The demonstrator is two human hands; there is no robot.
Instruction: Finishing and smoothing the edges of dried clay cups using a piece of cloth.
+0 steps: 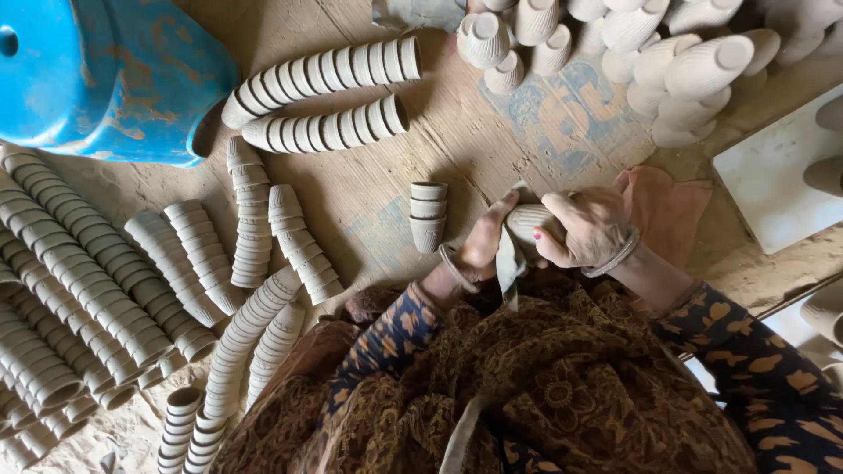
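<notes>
I saw my right hand (593,230) clasp the ribbed, unfired grey clay cup (529,221) sideways just right of the short nested cup stack (428,214), exposing its wall to my left hand's (486,239) pinched grey cloth (508,262).

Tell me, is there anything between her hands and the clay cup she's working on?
Yes: a strip of cloth lies between the left hand and the clay cup. The right hand grips the cup directly, nothing between.
</notes>
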